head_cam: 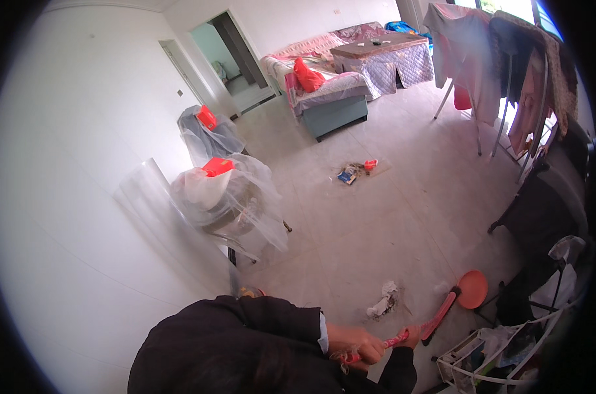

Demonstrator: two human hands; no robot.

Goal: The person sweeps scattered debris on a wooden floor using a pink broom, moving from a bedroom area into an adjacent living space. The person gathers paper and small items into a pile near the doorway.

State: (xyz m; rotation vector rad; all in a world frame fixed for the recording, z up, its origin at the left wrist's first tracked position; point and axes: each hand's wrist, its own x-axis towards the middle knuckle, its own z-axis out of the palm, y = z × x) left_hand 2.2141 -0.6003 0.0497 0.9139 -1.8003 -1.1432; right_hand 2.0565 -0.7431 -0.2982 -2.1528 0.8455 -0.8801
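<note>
A pink-and-red broom [440, 315] with dark bristles slants across the lower right, its head down at the tiled floor. Around the top end of its handle, my left hand [358, 344] is closed. Further down the handle, nearer the broom head, my right hand [412, 337] also grips it. Crumpled white tissue with dark debris [384, 301] lies on the floor to the left of the broom head. Just beyond the bristles is a round orange-red plastic object [472, 289]. A second litter pile [354, 172], with a blue packet and a red scrap, lies farther off.
At left, plastic-draped chairs [224, 202] bearing red boxes stand along the wall. A white wire rack [495, 354] holding bags is close at lower right, below a black chair [544, 212]. Drying racks with clothes [509, 74], a covered sofa [322, 88] and a cloth-covered table [384, 54] stand beyond.
</note>
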